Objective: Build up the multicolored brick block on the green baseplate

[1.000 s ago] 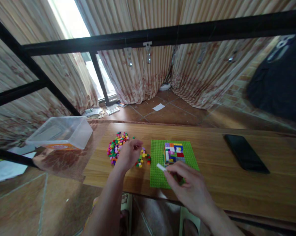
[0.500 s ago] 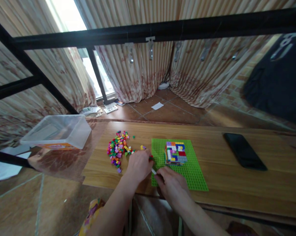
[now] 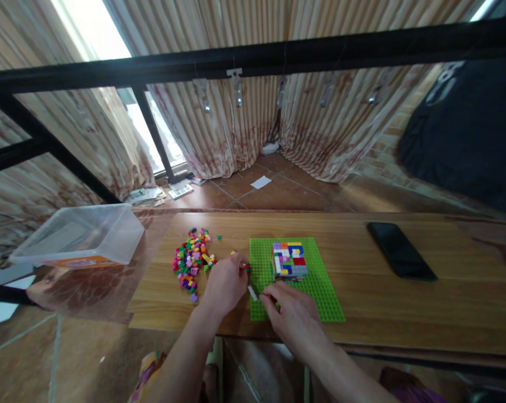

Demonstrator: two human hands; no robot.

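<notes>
My left hand [image 3: 225, 284] is closed, its fingertips at the left edge of the green baseplate [image 3: 326, 305]. Small red and green bricks [image 3: 247, 267] show right beside those fingertips; what the fingers hold is hidden. A narrow white brick [image 3: 252, 293] sits between my two hands, over the baseplate's left border. Whether it is held or lying there I cannot tell. My right hand [image 3: 293, 308] hovers over the front of the baseplate, thumb and index pinched close to the white brick. Behind it stands a block of multicoloured bricks [image 3: 289, 260] on the plate.
Loose coloured bricks [image 3: 192, 258] form a pile on the wooden table [image 3: 362, 313], left of my hands. A black phone [image 3: 399, 251] lies to the right. At far left stands a clear plastic bin [image 3: 122, 235]. A black rail [image 3: 253, 59] runs across beyond the table.
The view has shifted, so everything appears a little further left. My right fingertips have drawn slightly away from the white brick, and more of it shows.
</notes>
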